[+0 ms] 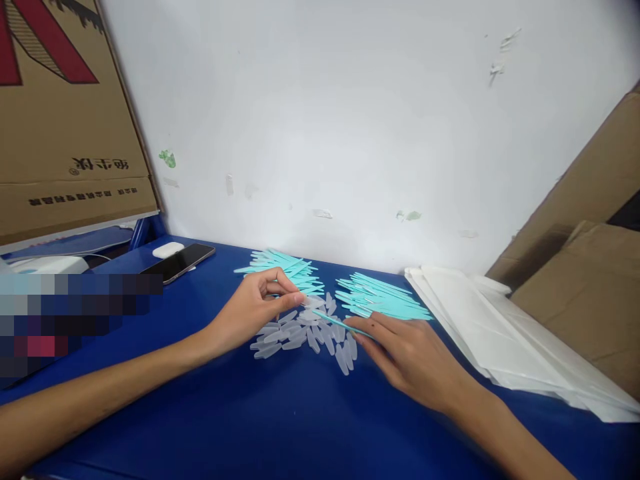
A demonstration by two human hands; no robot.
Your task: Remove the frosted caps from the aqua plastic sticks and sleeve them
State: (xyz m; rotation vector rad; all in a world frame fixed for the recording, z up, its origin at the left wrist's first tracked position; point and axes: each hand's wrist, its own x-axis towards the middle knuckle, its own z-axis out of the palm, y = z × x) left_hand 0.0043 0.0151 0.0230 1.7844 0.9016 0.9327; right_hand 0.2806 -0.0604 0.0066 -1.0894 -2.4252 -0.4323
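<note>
- Teal stick [331, 321]: lay slanted at the center, above a heap of translucent pieces [296, 335] on the blue table [240, 427].
- Right hand [407, 350]: at 4 o'clock from the stick, its thumb and fingers clamped on the near end.
- Left hand [250, 308]: at 9 o'clock, its thumb and forefinger pinched together on a translucent piece [314, 302] near the stick's far tip.
- Left pile of teal sticks [283, 265]: at 11 o'clock; right pile of teal sticks [385, 297]: at 2 o'clock, just beyond the right hand.
- Phone [185, 261] and white case [169, 250]: side by side at 10 o'clock.
- White sheets [480, 327]: stacked at 3 o'clock, beside brown cardboard [585, 300].
- Printed carton [65, 140]: farther off at 10 o'clock; white wall [320, 120]: at 12 o'clock.
</note>
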